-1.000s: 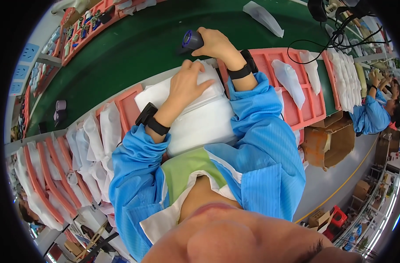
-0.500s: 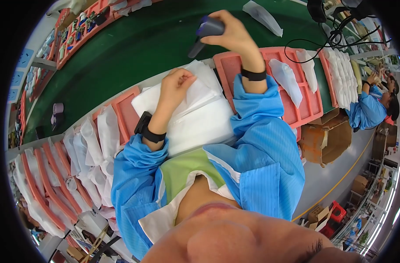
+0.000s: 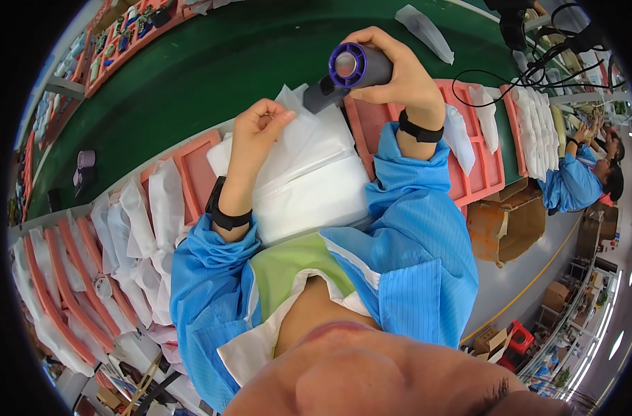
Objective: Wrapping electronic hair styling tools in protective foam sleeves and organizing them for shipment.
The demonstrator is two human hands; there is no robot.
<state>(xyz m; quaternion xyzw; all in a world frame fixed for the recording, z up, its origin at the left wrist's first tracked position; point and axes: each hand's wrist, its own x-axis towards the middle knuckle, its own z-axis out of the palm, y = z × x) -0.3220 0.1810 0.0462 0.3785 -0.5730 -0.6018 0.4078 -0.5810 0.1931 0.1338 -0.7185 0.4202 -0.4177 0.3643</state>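
Note:
In my right hand [image 3: 392,66] is a dark grey hair dryer [image 3: 377,68] with a purple ring at its round end, fingers wrapped round its body. Its dark handle [image 3: 323,95] points down-left, beside the lifted edge of a thin white bag [image 3: 296,121]. My left hand [image 3: 259,132] pinches that bag at its upper edge, thumb against fingertips. Beneath it lies a stack of translucent white bags [image 3: 312,201], close in front of my body. Whether the handle's tip is inside the bag's mouth, I cannot tell.
A pink divided tray [image 3: 492,182] holding wrapped pieces stands right of the stack. More pink trays [image 3: 66,274] with white-wrapped items are at left. On the green belt [image 3: 212,76] lie a wrapped item [image 3: 425,33] and a purple-grey dryer [image 3: 85,166]. Black cables [image 3: 531,66] hang upper right; a co-worker [image 3: 576,180] sits beyond.
My right hand has brought the hair dryer down and to the right, turning its purple-ringed end into view. My left hand has moved slightly left and lifted the top bag's edge.

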